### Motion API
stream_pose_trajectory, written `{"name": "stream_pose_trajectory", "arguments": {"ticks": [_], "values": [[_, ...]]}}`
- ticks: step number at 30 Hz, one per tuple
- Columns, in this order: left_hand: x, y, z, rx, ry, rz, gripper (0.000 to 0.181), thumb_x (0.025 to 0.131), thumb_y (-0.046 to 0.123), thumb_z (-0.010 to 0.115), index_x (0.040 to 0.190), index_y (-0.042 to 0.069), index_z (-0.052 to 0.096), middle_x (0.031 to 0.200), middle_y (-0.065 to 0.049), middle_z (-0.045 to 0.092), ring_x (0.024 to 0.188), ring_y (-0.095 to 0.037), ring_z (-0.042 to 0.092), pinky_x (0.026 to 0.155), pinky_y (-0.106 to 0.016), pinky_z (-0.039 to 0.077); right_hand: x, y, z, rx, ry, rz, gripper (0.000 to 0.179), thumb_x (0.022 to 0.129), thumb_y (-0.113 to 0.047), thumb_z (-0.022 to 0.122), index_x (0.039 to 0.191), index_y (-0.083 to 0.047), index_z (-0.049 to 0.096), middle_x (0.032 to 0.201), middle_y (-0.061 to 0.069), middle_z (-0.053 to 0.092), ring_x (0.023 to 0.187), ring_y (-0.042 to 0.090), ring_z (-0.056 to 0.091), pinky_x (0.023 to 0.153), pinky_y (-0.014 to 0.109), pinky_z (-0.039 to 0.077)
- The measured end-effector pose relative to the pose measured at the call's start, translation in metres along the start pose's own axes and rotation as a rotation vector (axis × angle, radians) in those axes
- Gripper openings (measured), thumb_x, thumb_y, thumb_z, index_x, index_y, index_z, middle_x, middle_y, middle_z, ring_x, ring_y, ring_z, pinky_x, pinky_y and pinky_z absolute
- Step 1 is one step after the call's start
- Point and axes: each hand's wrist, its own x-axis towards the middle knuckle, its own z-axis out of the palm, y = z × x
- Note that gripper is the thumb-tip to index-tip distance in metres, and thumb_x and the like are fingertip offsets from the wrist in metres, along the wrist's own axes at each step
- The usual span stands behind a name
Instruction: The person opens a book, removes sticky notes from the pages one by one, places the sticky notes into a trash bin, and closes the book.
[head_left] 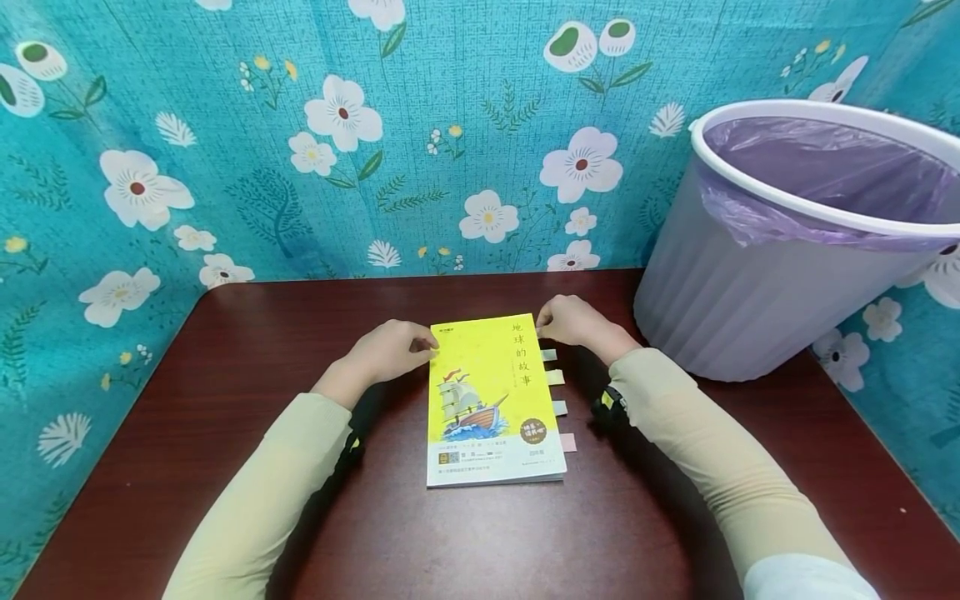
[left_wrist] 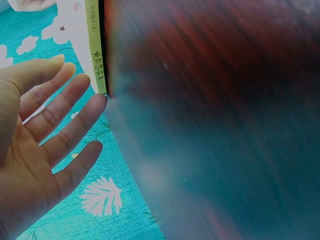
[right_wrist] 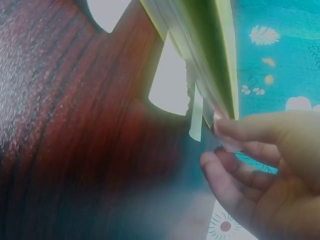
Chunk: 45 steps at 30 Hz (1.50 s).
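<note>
In the head view, the book (head_left: 480, 367) is seen lying on the table (head_left: 495, 542), its front cover turned up; a sailing ship is printed on bright yellow, above a white band. Its spine (left_wrist: 95, 47), narrow and lettered, is shown only by the left wrist camera. By the right wrist camera, the layered page edges (right_wrist: 175, 30) are shown, and the sticky tabs (head_left: 555, 377) are seen there as large pale strips, while from above they appear as four small pieces along the right edge.

The left hand (head_left: 386, 350) is placed at the upper left edge of the book. Its fingers are spread apart and softly bent, and one fingertip is seen close against the end of the spine; whether it is pressed there cannot be told. By the right hand (head_left: 573, 321), the upper right corner is pinched between thumb and fingertip, with the other fingers curved beneath; how firmly it is held cannot be told.

The table is made of dark reddish, wood-like material with a soft shine. Behind it, a turquoise woven cloth (head_left: 255, 150) is patterned with white flowers. At the right, a grey ribbed bin (head_left: 712, 283) with a white rim is lined with thin, wrinkled purple plastic (head_left: 757, 212). Both forearms are covered by pale, close-fitting sleeves (head_left: 285, 475).
</note>
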Motion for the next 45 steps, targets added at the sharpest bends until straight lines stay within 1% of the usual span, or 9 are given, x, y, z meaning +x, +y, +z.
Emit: {"name": "stream_pose_trajectory", "arguments": {"ticks": [4, 10, 16, 21, 24, 31, 36, 40, 45], "values": [[-0.001, 0.001, 0.0, -0.01, 0.003, 0.009, 0.028, 0.096, 0.022, 0.074, 0.121, 0.009, 0.075, 0.117, -0.008, 0.072, 0.091, -0.023, 0.059, 0.084, -0.036, 0.053, 0.0, 0.003, -0.001, 0.103, -0.023, 0.01, 0.012, 0.1, -0.011, 0.064, 0.096, -0.003, 0.072, 0.076, 0.01, 0.061, 0.066, 0.022, 0.054, 0.062, 0.03, 0.044], [-0.001, 0.003, -0.001, -0.038, 0.015, 0.031, 0.027, 0.096, 0.019, 0.074, 0.121, 0.008, 0.075, 0.117, -0.008, 0.072, 0.092, -0.023, 0.06, 0.083, -0.036, 0.055, 0.0, 0.009, -0.002, 0.271, -0.031, 0.028, 0.017, 0.102, -0.013, 0.062, 0.107, 0.001, 0.07, 0.092, 0.014, 0.067, 0.077, 0.024, 0.063, 0.075, 0.032, 0.057], [-0.002, 0.007, -0.001, -0.045, 0.027, 0.067, 0.026, 0.096, 0.018, 0.074, 0.121, 0.008, 0.075, 0.116, -0.008, 0.072, 0.092, -0.023, 0.061, 0.085, -0.036, 0.056, 0.001, 0.012, -0.003, 0.451, -0.053, 0.027, 0.021, 0.103, -0.013, 0.061, 0.112, 0.005, 0.068, 0.094, 0.017, 0.068, 0.079, 0.025, 0.065, 0.077, 0.033, 0.06], [-0.001, 0.013, -0.001, -0.037, 0.043, 0.101, 0.026, 0.096, 0.017, 0.074, 0.121, 0.009, 0.076, 0.116, -0.007, 0.072, 0.091, -0.022, 0.061, 0.081, -0.034, 0.056, -0.002, 0.011, -0.004, 0.578, -0.061, 0.03, 0.026, 0.104, -0.012, 0.061, 0.117, 0.01, 0.065, 0.095, 0.019, 0.071, 0.077, 0.022, 0.068, 0.08, 0.036, 0.06], [-0.001, 0.018, -0.001, -0.031, 0.056, 0.135, 0.026, 0.096, 0.017, 0.074, 0.121, 0.009, 0.076, 0.117, -0.007, 0.072, 0.093, -0.022, 0.063, 0.082, -0.034, 0.057, -0.004, 0.01, -0.003, 0.625, -0.058, 0.047, 0.027, 0.104, -0.012, 0.061, 0.119, 0.01, 0.063, 0.097, 0.019, 0.071, 0.077, 0.021, 0.069, 0.081, 0.037, 0.06], [0.0, 0.033, 0.001, -0.037, 0.07, 0.224, 0.026, 0.096, 0.016, 0.073, 0.121, 0.01, 0.075, 0.118, -0.005, 0.073, 0.103, -0.023, 0.065, 0.093, -0.036, 0.055, -0.009, 0.006, -0.004, 0.668, -0.057, 0.072, 0.028, 0.104, -0.013, 0.061, 0.123, 0.009, 0.061, 0.1, 0.02, 0.071, 0.077, 0.021, 0.07, 0.078, 0.035, 0.061], [0.004, 0.049, 0.003, -0.037, 0.077, 0.318, 0.027, 0.097, 0.018, 0.072, 0.123, 0.013, 0.075, 0.123, -0.002, 0.071, 0.111, -0.019, 0.063, 0.099, -0.038, 0.052, -0.01, 0.006, -0.006, 0.724, -0.073, 0.06, 0.03, 0.105, -0.012, 0.059, 0.125, 0.01, 0.06, 0.097, 0.018, 0.07, 0.076, 0.02, 0.07, 0.077, 0.033, 0.061], [0.006, 0.068, 0.005, -0.005, 0.061, 0.442, 0.028, 0.096, 0.017, 0.073, 0.124, 0.014, 0.075, 0.125, -0.001, 0.071, 0.115, -0.017, 0.062, 0.102, -0.035, 0.049, -0.01, 0.007, -0.007, 0.753, -0.082, 0.032, 0.031, 0.106, -0.013, 0.057, 0.126, 0.011, 0.058, 0.093, 0.016, 0.07, 0.076, 0.018, 0.071, 0.077, 0.033, 0.061], [0.006, 0.091, 0.009, 0.038, 0.012, 0.607, 0.029, 0.096, 0.015, 0.073, 0.125, 0.014, 0.073, 0.126, -0.001, 0.07, 0.119, -0.016, 0.06, 0.105, -0.031, 0.046, -0.013, 0.001, -0.011, 0.757, -0.082, 0.019, 0.03, 0.107, -0.013, 0.055, 0.127, 0.01, 0.058, 0.093, 0.016, 0.069, 0.076, 0.018, 0.072, 0.076, 0.034, 0.061]]}}
